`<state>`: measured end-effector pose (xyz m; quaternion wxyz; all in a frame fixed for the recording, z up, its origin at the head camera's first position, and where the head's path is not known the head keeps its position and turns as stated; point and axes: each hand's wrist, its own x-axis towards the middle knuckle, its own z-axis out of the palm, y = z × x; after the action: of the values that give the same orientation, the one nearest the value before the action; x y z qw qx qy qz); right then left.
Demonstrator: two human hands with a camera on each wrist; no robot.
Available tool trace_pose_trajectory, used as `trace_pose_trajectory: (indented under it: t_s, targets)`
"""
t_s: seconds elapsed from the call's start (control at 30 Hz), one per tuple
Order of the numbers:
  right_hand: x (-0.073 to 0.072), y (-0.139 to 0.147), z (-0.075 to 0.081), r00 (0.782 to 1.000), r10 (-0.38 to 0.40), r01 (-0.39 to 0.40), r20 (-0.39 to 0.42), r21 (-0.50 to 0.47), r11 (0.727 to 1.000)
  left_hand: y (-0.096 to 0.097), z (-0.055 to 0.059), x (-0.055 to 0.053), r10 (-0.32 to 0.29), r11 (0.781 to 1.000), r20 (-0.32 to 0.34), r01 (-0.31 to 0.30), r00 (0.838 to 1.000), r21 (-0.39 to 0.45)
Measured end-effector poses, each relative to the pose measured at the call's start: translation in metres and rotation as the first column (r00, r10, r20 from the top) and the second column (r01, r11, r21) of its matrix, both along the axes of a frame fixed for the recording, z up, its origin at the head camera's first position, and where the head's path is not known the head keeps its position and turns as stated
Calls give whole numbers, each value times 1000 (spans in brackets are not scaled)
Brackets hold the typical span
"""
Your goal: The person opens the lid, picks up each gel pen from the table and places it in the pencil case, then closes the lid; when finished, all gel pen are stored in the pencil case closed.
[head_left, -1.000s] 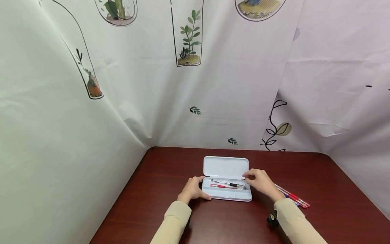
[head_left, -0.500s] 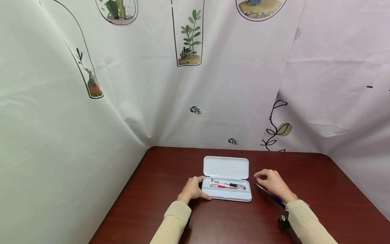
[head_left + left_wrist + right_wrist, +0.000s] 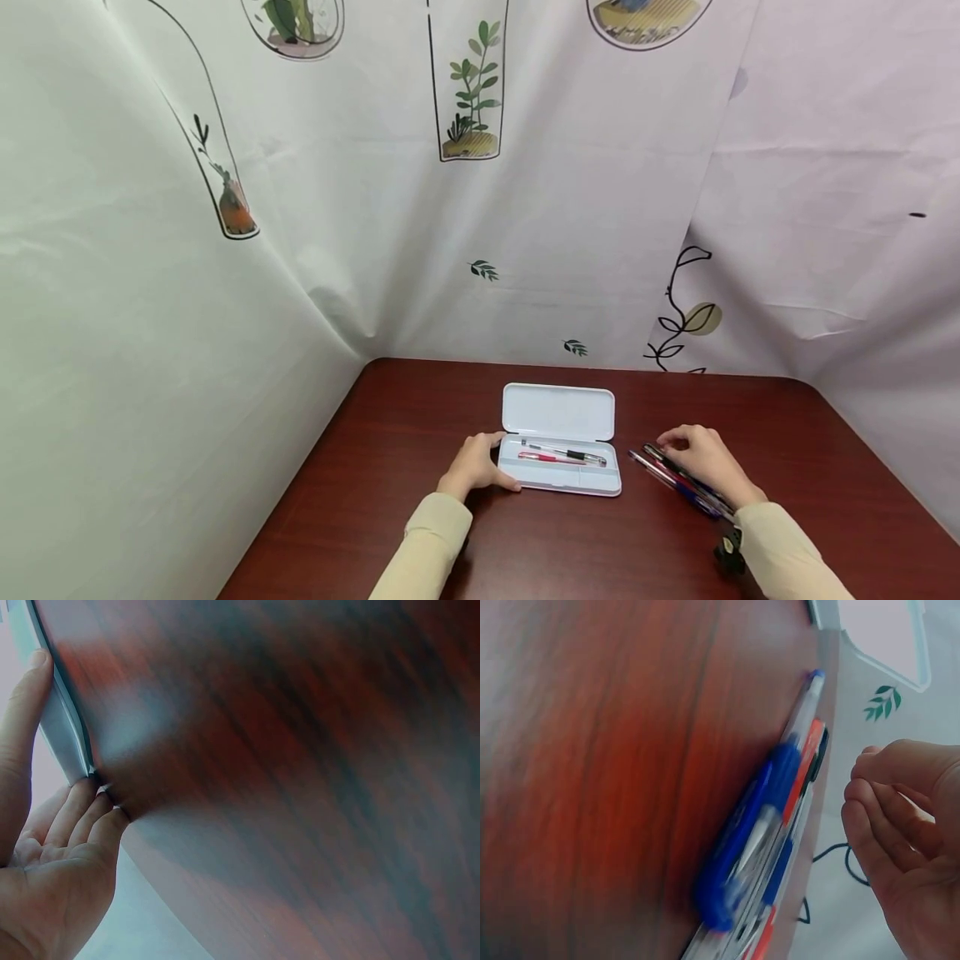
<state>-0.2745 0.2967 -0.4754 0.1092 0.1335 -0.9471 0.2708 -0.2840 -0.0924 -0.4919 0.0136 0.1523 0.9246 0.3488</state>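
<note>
A white pencil case stands on the table with its lid raised. Inside lie a pen with a black grip and a pen with a red cap. My left hand grips the case's left end, thumb at the front and fingers at the back; the left wrist view shows the thumb along its side. To the right, my right hand hovers above several loose pens, fingers loosely curled. Nothing shows between them in the right wrist view, where a blue pen lies nearest.
The dark red-brown table reaches back to a white patterned curtain, which also closes off the left and right sides. A dark wrist-worn item sits at the right cuff.
My right hand has moved right, from the case's right end to the loose pens. More of these pens now show. The left hand stays at the case, and the two pens inside have not moved.
</note>
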Motion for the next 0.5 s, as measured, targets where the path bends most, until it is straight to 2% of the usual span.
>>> trace_pose_trajectory:
  t_s: [0.27,0.5]
  targets:
    - [11,14,-1,993,-28,32,113,-36,999,1,0,0,2,1000,3,-2,1000,6]
    - [14,27,-1,992,-44,44,119,9,999,1,2,0,7,1000,1,-7,1000,2]
